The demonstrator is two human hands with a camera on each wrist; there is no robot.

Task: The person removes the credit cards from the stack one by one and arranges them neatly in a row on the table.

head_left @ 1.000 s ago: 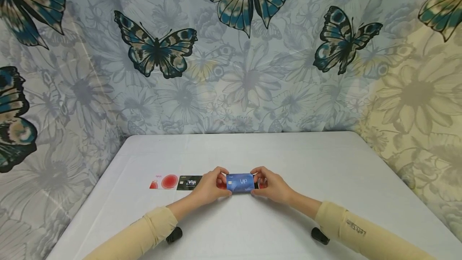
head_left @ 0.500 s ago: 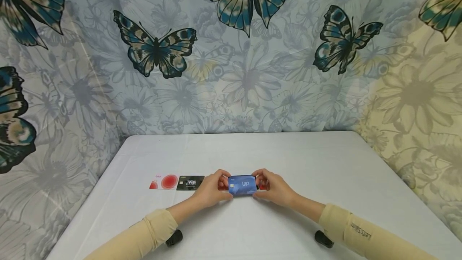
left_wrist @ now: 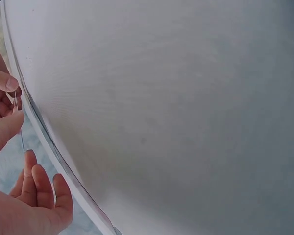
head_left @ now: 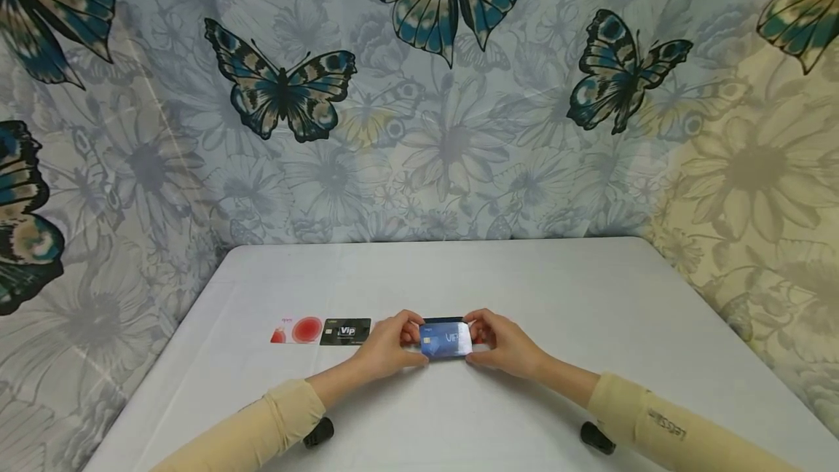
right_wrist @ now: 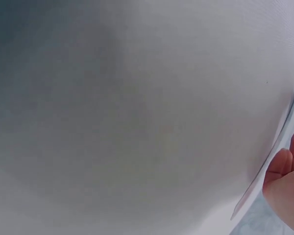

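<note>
Above the middle of the white surface (head_left: 590,297), the left hand (head_left: 387,344) and right hand (head_left: 505,344) pinch the short ends of a blue VIP card (head_left: 446,341) between curled fingers, with a black VIP card (head_left: 345,331) and a red-and-white card (head_left: 297,330) lying flat to the left.

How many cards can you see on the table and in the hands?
3 for sure: a pink-and-red card and a black VIP card on the table, a blue VIP card between both hands. More may hide behind it.
</note>
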